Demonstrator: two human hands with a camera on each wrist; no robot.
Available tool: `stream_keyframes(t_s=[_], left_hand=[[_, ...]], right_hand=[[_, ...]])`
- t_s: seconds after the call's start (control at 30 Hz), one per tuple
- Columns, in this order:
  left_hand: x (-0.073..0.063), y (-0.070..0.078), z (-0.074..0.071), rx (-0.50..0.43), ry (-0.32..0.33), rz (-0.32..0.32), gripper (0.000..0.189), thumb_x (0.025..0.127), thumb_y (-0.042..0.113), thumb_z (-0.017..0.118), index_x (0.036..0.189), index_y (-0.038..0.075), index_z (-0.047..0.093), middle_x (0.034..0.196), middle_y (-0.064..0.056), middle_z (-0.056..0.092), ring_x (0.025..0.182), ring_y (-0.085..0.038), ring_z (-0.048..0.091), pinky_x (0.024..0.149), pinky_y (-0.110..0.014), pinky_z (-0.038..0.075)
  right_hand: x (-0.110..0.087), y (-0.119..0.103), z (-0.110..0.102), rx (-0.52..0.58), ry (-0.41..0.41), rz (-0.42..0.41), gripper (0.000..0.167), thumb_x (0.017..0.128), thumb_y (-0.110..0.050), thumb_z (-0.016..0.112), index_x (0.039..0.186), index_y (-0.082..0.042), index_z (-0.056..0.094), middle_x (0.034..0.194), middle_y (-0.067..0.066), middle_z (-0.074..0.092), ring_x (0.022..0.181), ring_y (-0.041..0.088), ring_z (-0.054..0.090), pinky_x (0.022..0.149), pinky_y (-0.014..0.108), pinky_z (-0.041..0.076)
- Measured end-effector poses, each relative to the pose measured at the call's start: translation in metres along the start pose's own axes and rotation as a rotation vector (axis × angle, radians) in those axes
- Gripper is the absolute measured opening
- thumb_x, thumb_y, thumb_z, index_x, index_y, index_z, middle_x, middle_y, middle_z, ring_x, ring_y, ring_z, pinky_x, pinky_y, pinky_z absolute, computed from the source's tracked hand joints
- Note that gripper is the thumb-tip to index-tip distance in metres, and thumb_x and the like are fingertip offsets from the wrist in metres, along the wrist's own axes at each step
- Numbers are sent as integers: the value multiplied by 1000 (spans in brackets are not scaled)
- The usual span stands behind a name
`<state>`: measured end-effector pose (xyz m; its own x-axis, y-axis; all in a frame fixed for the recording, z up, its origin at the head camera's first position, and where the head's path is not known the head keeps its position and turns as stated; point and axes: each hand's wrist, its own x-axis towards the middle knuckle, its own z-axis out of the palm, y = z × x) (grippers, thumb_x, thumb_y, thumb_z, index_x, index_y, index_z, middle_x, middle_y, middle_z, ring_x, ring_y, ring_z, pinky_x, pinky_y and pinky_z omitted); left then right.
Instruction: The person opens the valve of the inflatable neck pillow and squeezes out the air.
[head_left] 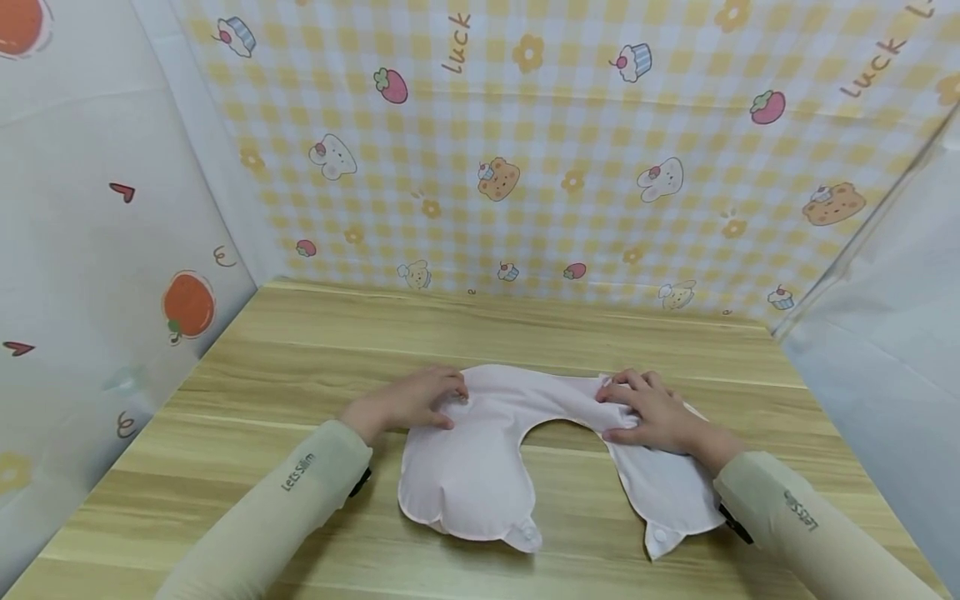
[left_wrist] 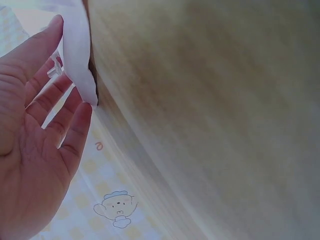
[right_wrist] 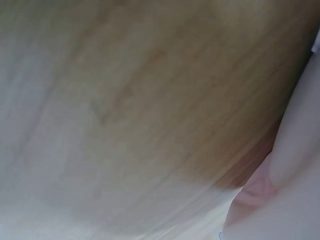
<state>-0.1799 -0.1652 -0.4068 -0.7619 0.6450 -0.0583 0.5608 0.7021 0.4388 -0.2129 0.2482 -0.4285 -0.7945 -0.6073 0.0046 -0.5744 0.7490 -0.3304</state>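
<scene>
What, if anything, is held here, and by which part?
The pale neck pillow: the left hand touches its outer edge, the right hand lies across its other side; whether either grips cannot be told.

The neck pillow (head_left: pixel 476 475) is pale pink, the tabletop (head_left: pixel 360 325) yellow-brown wood grain, the backdrop (head_left: pixel 450 117) yellow-and-white gingham printed with pink strawberries (head_left: pixel 396 87), the sleeves (head_left: pixel 255 521) cream with dark lettering (head_left: pixel 298 472).

The pillow (head_left: pixel 476 467) lies on the table (head_left: pixel 315 329); left hand (head_left: pixel 416 402) at its left edge, right hand (head_left: pixel 656 417) on its right, cloth (head_left: pixel 540 125) behind.
</scene>
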Motion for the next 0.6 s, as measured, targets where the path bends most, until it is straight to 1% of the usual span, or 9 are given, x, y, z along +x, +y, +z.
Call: stream_keyframes(t_s=[0.13, 0.3, 0.43, 0.5, 0.6], left_hand=[[0, 0, 0, -3, 1, 0, 39, 86, 20, 77, 122, 9, 64, 134, -8, 58, 129, -30, 50, 112, -49, 39], [1, 1, 0, -4, -9, -12, 40, 87, 21, 76, 123, 9, 64, 135, -8, 57, 132, -31, 49, 114, -48, 38], [2, 3, -1, -7, -14, -22, 39, 87, 21, 76, 122, 9, 64, 136, -9, 57, 132, -32, 48, 114, -48, 38], [2, 3, -2, -3, -16, -28, 39, 88, 22, 76, 123, 9, 64, 137, -9, 56, 133, -32, 48, 114, -49, 38], [1, 3, -1, -1, -23, -40, 40, 88, 22, 76, 124, 9, 63, 139, -9, 56, 135, -32, 47, 115, -49, 37]], right_hand=[[1, 0, 0, 7, 18, -10, 42, 84, -54, 72, 121, -35, 63, 128, -3, 51, 113, 28, 42, 76, 48, 38], [0, -2, 0, 15, 67, -40, 36, 84, -47, 75, 115, -28, 69, 120, -4, 59, 110, 25, 48, 75, 43, 38], [-1, -2, 0, 14, 114, -94, 29, 85, -39, 77, 109, -24, 72, 114, -4, 62, 106, 21, 54, 74, 37, 40], [-1, -2, 1, 30, 135, -131, 23, 85, -34, 77, 105, -24, 73, 110, -5, 63, 100, 17, 56, 72, 34, 42], [-1, -1, 1, 59, 161, -192, 16, 85, -27, 78, 100, -25, 73, 103, -8, 64, 90, 9, 54, 72, 27, 45]])
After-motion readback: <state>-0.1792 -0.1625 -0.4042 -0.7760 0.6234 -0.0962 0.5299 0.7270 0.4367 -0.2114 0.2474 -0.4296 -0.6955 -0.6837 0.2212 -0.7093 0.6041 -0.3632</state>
